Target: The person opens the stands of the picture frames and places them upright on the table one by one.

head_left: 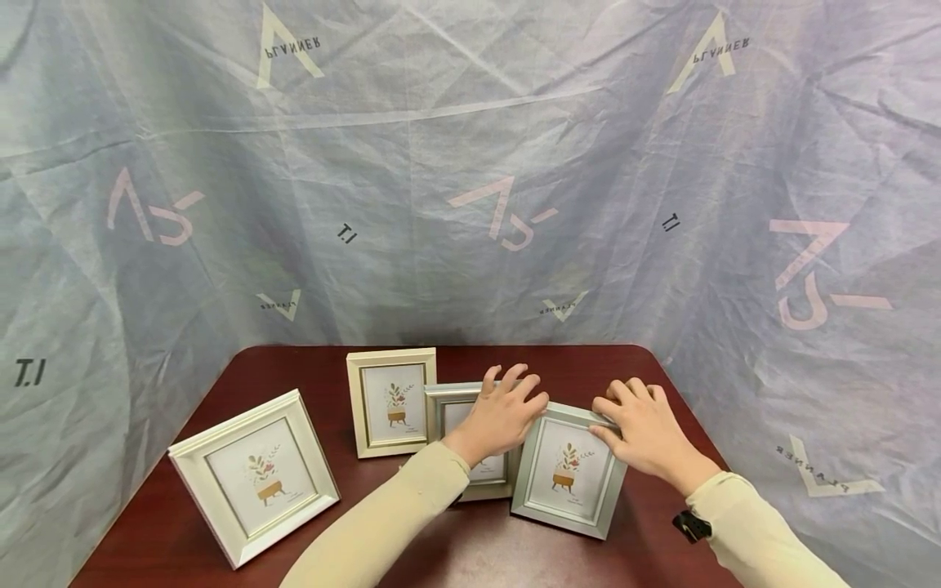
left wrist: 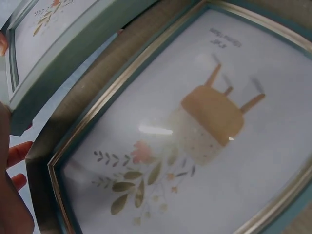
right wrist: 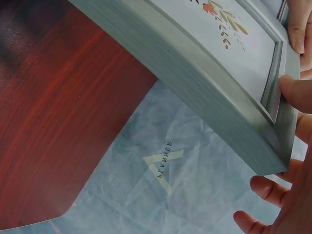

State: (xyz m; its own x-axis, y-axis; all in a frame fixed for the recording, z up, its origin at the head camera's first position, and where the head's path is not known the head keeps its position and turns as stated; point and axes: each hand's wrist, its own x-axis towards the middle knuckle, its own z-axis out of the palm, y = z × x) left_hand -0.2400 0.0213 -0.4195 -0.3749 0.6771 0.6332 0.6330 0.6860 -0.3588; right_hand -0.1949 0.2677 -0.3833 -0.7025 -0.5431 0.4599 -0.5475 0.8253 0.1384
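A grey-green picture frame [head_left: 566,469] with a flower-pot print stands tilted at the right of the group. My right hand [head_left: 647,429] grips its upper right corner, the thumb [right wrist: 296,92] on the front and the other fingers around the back. At its upper left corner my left hand [head_left: 500,412] pinches the frame, with spread fingers [left wrist: 19,153] behind the edge. Behind my left forearm stands a second frame [head_left: 474,494], grey-brown with a teal inner line, partly covered by that hand and sleeve. It fills most of the left wrist view.
A cream frame [head_left: 356,408] stands upright at the back, beside the grey-brown one. Another cream-white frame [head_left: 235,539] leans at the left of the dark red table [head_left: 559,359]. Grey printed cloth [head_left: 412,269] hangs behind and around the table. A black watch band [head_left: 691,527] is on my right wrist.
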